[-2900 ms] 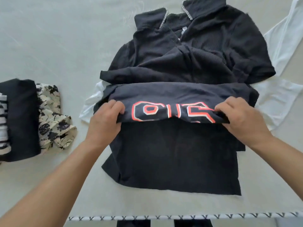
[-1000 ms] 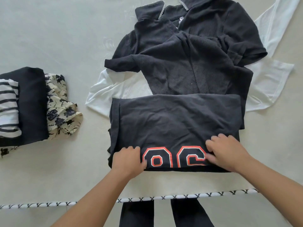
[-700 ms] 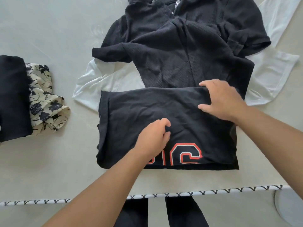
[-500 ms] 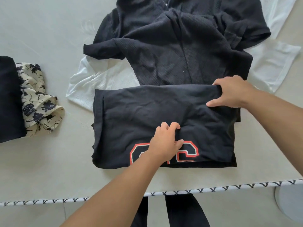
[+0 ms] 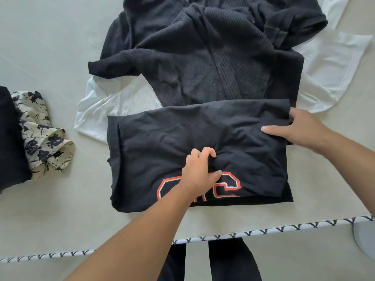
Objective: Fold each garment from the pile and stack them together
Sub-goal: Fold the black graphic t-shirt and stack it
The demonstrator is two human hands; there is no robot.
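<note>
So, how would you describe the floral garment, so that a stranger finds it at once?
Look at the left edge of the table, far from the dark pile. There the floral garment lies against a folded black garment. It is the only cream cloth with dark flowers.

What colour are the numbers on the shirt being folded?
Orange-red with a white outline, on the black shirt; the head view shows it.

Just one head-worn wide-angle cam, looking steeply down and forward from close over the table (image 5: 50, 216), near edge at bottom.
</note>
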